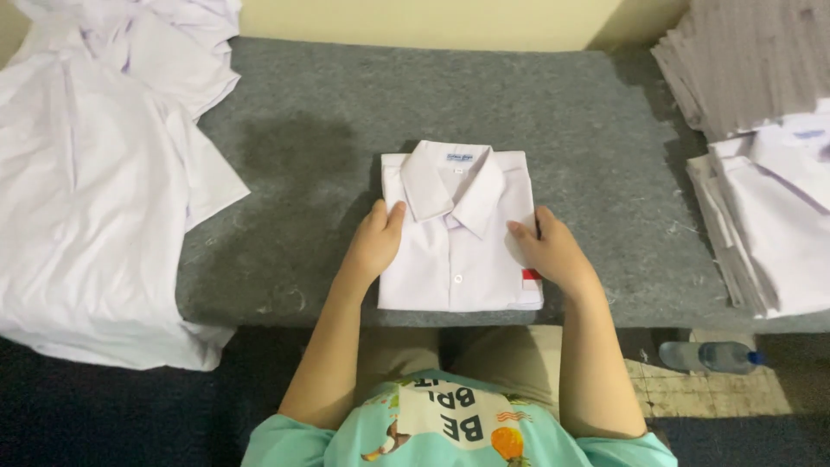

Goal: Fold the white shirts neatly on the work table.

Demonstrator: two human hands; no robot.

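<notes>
Left hand and right hand flat, open, pressing folded white shirt edges on grey surface. Uneven pressure likely to skew fold, rumple collar.

folded shirt: 1 | hands: 2 | water bottle: 1 | shirt stacks: 1

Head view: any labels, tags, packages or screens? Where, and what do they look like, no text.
Neck label: inside the collar of the folded white shirt, small pale-blue rectangle.
Red patch: shirt's right edge, beside the right hand, small and rectangular.
Plastic bottle: on the floor lower right, clear, blue cap.
No screens.
</notes>
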